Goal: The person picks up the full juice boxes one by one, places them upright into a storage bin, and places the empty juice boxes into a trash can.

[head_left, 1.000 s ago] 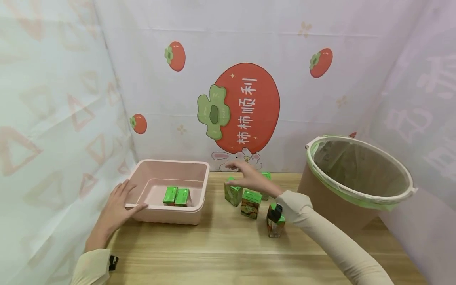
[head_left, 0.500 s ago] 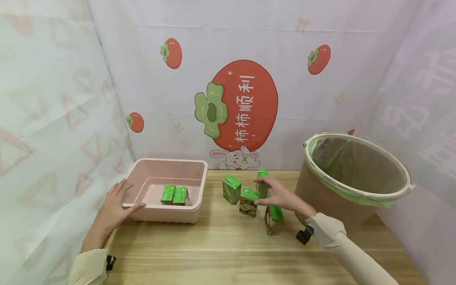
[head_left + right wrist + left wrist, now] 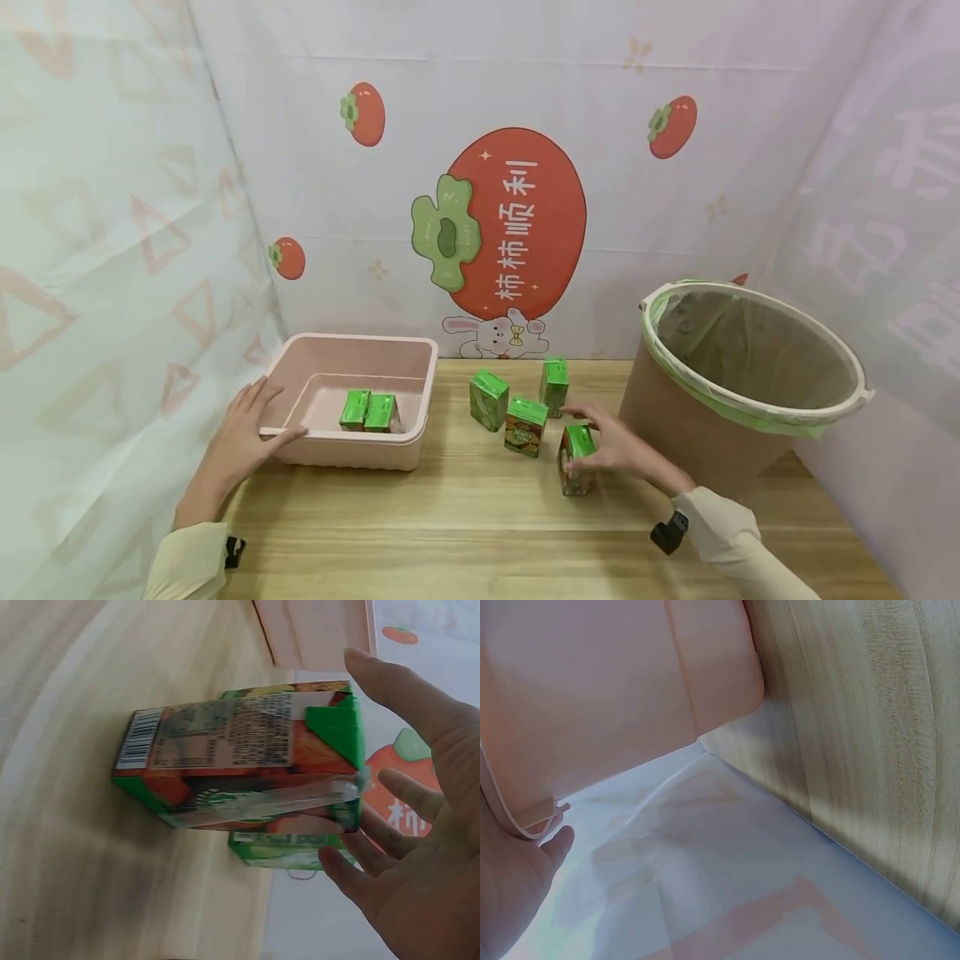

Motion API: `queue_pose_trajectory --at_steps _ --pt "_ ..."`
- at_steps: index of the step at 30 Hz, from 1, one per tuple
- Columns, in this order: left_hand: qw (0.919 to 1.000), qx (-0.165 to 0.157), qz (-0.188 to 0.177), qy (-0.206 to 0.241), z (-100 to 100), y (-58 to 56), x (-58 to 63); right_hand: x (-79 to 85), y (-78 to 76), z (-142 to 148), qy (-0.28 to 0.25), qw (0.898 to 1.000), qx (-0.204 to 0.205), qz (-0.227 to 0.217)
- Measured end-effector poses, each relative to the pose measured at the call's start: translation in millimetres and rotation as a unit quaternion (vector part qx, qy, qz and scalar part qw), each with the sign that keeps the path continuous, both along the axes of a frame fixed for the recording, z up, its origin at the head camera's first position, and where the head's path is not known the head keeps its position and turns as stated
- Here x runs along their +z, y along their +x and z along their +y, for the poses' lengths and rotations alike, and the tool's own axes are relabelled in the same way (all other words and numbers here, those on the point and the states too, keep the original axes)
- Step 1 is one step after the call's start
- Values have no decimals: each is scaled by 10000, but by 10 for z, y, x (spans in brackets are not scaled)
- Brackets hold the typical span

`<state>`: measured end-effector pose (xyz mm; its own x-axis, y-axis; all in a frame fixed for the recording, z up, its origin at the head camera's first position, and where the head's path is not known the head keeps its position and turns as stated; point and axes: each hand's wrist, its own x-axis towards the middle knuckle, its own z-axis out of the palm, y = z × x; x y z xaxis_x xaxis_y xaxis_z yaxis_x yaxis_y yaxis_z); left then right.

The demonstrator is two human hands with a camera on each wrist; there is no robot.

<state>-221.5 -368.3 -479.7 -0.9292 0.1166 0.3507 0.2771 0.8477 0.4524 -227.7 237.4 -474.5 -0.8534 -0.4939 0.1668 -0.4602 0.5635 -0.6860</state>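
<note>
"How do the hands lie?"

"The left hand [image 3: 243,437] rests, fingers extended, on the near left corner of the pink bin [image 3: 337,454]. The right hand [image 3: 621,446] spreads, not gripping, around the nearest juice carton [image 3: 579,439], upright on the table [image 3: 450,533]."

"And how to grasp well?"

"I would press opposite sides evenly, without squeezing hard."

Before me, a wood-grain tabletop [image 3: 420,542] meets a white backdrop [image 3: 480,92] printed with a large red persimmon [image 3: 557,225] bearing white characters [image 3: 516,221], smaller persimmons [image 3: 367,115] around it, and a white rabbit [image 3: 493,335] beneath. To my right stands a brownish bin [image 3: 712,454], a translucent green liner [image 3: 810,432] hanging below its pale rim [image 3: 750,409].
</note>
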Motion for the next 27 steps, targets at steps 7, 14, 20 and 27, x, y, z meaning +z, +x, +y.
queue_pose_trajectory --at_steps 7,14,20,27 --pt "10000 8 -7 24 8 4 0 -131 47 27 -1 9988 -73 -475" --pt "10000 -35 -5 7 1 -11 -6 -166 40 95 -184 9963 25 -840" --pt "10000 -6 -13 21 -4 -12 -8 -114 9 89 -81 9974 -164 -704" --pt "10000 15 -16 13 -5 -9 0 81 -36 11 64 9986 -245 -459"
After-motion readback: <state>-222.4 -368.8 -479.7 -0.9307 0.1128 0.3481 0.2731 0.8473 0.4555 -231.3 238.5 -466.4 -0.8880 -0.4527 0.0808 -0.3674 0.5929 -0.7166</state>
